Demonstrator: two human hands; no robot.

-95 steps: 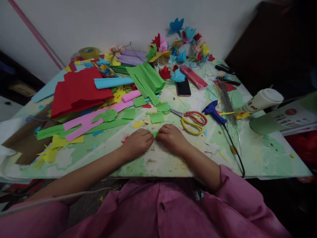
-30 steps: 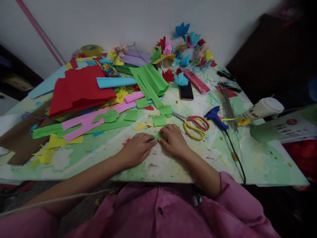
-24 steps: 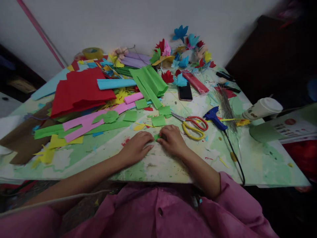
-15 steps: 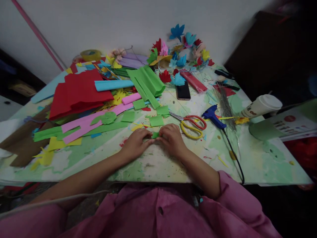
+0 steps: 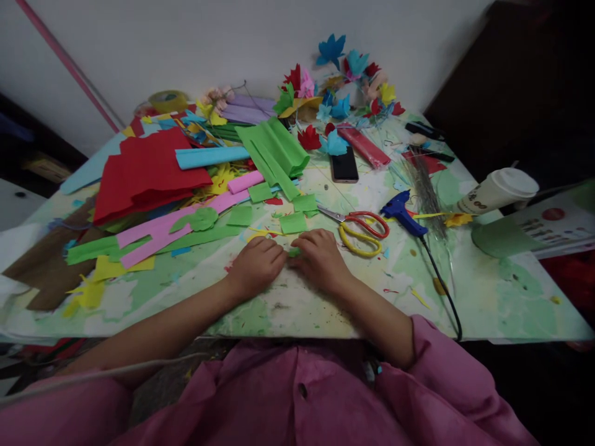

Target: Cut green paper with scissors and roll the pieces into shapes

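Head view: since a moment ago my left hand [image 5: 257, 265] and right hand [image 5: 318, 257] have closed tighter, fingers pinching the green paper scrap [image 5: 294, 251] flat on the tabletop [image 5: 488, 291], scissors [image 5: 360, 229] at two o'clock.

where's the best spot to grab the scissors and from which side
Probably by the red and yellow loop handles of the scissors, coming from the right. They lie flat with the blades pointing left toward the green paper squares, and the handle end sits open beside the blue glue gun.
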